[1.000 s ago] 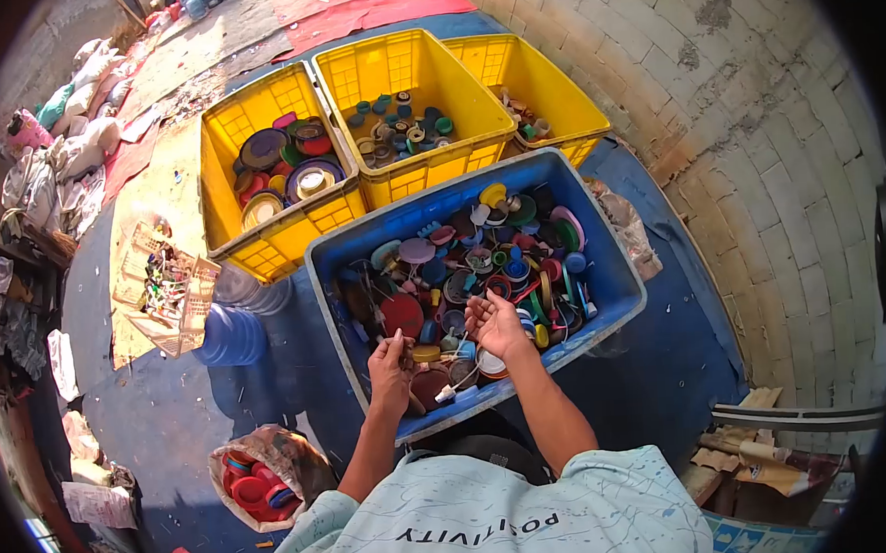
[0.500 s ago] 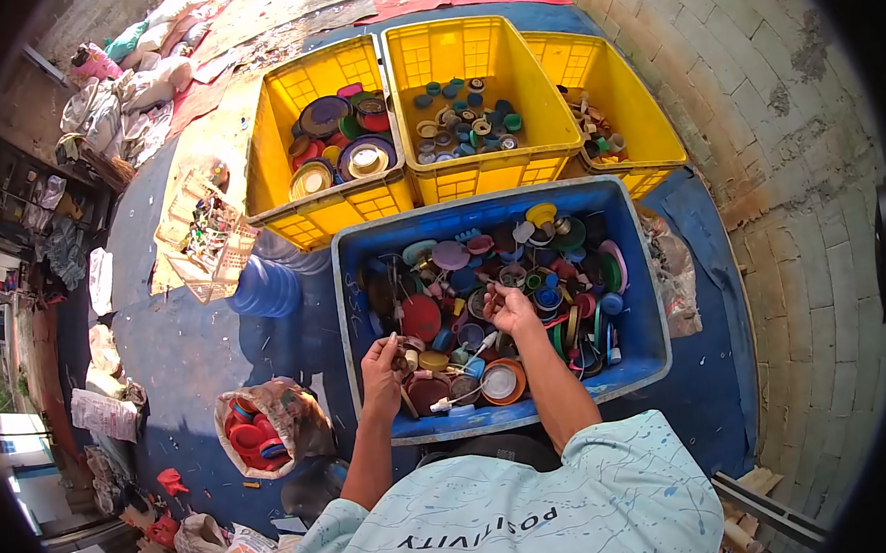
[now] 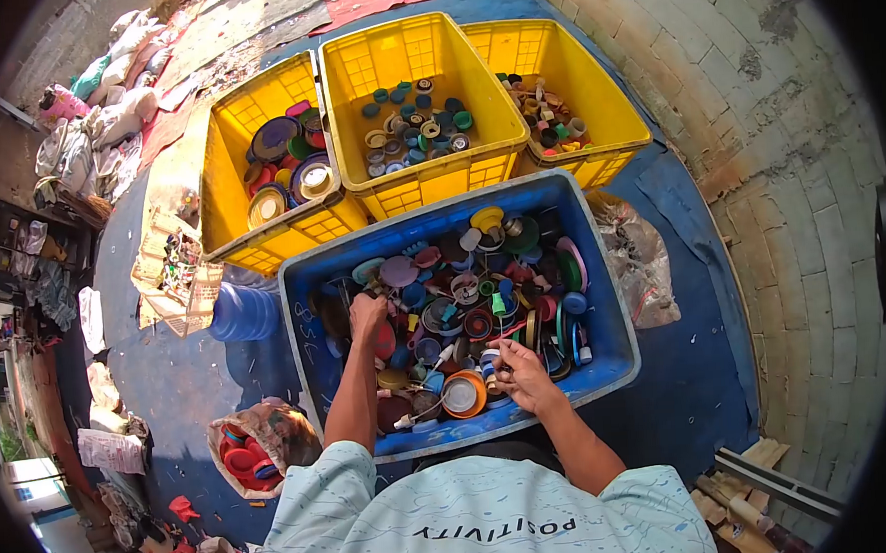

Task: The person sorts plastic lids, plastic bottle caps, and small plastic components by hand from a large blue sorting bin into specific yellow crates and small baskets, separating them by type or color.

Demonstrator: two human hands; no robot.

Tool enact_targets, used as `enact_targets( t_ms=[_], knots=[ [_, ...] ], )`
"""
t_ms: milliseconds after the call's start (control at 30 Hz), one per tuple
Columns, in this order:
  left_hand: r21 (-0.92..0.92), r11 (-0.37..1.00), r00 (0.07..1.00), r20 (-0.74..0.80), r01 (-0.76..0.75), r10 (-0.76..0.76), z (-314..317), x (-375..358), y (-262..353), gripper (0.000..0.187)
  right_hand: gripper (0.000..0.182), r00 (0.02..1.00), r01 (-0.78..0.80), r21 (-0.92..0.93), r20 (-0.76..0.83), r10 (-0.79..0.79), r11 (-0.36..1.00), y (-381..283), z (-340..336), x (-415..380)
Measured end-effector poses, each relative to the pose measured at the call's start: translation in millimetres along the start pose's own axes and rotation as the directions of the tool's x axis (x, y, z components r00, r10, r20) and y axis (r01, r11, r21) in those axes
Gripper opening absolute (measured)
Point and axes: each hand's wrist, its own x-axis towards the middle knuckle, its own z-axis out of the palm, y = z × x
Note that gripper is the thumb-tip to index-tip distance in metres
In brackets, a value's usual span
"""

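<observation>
- The left hand [image 3: 369, 310] is down among the caps [image 3: 400, 271] on the left side of the blue bin [image 3: 605, 258]; I can't tell how far it's open or what it has hold of.
- The right hand [image 3: 521, 373] is over the near side, fingers curled close to a white-and-blue cap [image 3: 490, 361]; any grip is unclear.
- Three yellow bins [image 3: 428, 182] stand beyond.

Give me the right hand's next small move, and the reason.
I'd probably move the right hand over to the orange-rimmed lid and pinch its rim. The lid lies on top of the heap near the blue bin's near side, looks mostly uncovered, and is closer to this hand than to the left hand.
</observation>
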Motion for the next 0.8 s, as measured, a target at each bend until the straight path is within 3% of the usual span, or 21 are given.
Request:
enact_targets(
  t_ms=[100,133,233,333,433,533,633,700,800],
  knots=[
    [-0.242,0.969,0.986,0.167,0.057,-0.017,49,51,-38,0.021,0.018,0.998,0.035,0.009,-0.051,-0.034,0.999,-1,-9,-4],
    [-0.213,0.976,0.983,0.182,0.049,-0.01,55,54,-39,0.017,0.017,0.998,0.045,0.016,-0.053,-0.045,0.999,-1,-13,-3],
    [-0.595,0.797,0.966,0.25,0.099,0.067,67,48,-39,0.017,0.016,0.992,0.063,0.011,-0.11,-0.061,0.998,-3,-9,-8],
    [-0.569,0.761,0.928,0.352,0.312,-0.117,45,29,-21,0.016,0.016,0.995,0.071,-0.01,-0.075,-0.071,0.997,-1,-12,-6],
    [-0.584,0.753,0.943,0.298,0.303,-0.149,40,20,-13,0.015,0.015,0.996,0.064,-0.052,-0.058,-0.067,0.997,-3,-10,-5],
    [-0.561,0.784,0.933,0.354,0.266,-0.063,33,9,-14,0.012,0.015,0.996,0.061,-0.073,-0.056,-0.065,0.995,-4,-14,-4],
    [-0.728,0.616,0.901,0.429,0.3,0.069,28,-29,-11,0.014,0.014,0.996,0.061,-0.069,-0.063,-0.065,0.996,-4,-13,-2],
    [-0.668,0.683,0.89,0.453,0.295,0.058,23,-58,-7,0.016,0.015,0.995,0.064,-0.082,-0.069,-0.07,0.995,-3,-15,0],
    [-0.686,0.643,0.868,0.492,0.339,0.067,39,-86,-19,0.023,0.013,0.998,0.058,-0.166,-0.029,-0.064,0.984,-3,-14,4]
  ],
)
